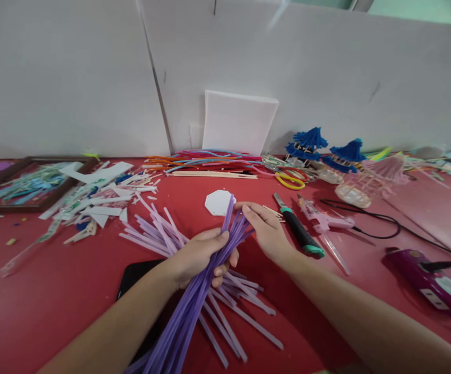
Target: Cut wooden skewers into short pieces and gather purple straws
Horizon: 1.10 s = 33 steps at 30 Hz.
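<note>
My left hand [204, 254] is closed round a bundle of purple plastic straws [194, 306] that slants down toward me. At the bundle's upper end, the thumb and fingers of my right hand [264, 226] pinch at the straw tips. Paler lilac straws [244, 317] lie loose beneath the bundle, and more of them [155, 226] fan out left of my left hand. Just beyond the tips rests a white eight-sided card piece [218, 202], partly covered by a straw. A black flat object [135, 275] is mostly hidden under my left forearm.
Right of my hands lie a utility knife [301, 231], a pink glue gun [322, 218] and a purple power strip [431, 278]. Blue-roofed models [309, 143] and yellow-handled scissors [290, 181] stand behind. Scraps [100, 197] and a brown frame [34, 208] are at left; white sheets [241, 122] lean on the wall.
</note>
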Each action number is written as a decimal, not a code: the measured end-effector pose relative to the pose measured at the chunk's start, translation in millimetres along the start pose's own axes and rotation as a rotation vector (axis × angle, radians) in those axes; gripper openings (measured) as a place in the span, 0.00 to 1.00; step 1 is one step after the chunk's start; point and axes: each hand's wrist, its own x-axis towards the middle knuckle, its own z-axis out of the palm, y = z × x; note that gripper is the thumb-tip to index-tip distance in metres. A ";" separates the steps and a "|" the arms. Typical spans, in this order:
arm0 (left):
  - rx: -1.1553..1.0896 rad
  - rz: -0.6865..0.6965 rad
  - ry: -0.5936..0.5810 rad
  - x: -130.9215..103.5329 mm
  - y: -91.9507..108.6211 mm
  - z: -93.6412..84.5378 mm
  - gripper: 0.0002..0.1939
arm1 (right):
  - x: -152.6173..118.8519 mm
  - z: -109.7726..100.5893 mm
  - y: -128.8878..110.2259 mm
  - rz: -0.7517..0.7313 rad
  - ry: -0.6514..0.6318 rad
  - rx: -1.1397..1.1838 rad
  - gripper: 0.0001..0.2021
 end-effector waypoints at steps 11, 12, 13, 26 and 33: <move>-0.126 -0.045 -0.010 3.0 -3.7 -3.4 0.08 | -9.1 10.4 -2.2 0.066 -0.066 0.117 0.15; -0.171 -0.040 -0.019 3.3 -3.0 -3.4 0.08 | -8.7 11.2 -2.0 0.104 -0.038 0.209 0.17; -0.216 -0.027 -0.025 3.7 -1.8 -3.4 0.08 | -8.4 12.0 -2.3 0.143 -0.009 0.303 0.19; -0.733 0.566 0.142 3.3 22.9 -9.6 0.15 | -54.8 43.4 -44.3 0.865 -0.677 0.852 0.19; -0.697 0.576 0.187 -19.3 49.7 -13.0 0.19 | -47.5 26.1 -55.2 0.925 -0.770 0.643 0.14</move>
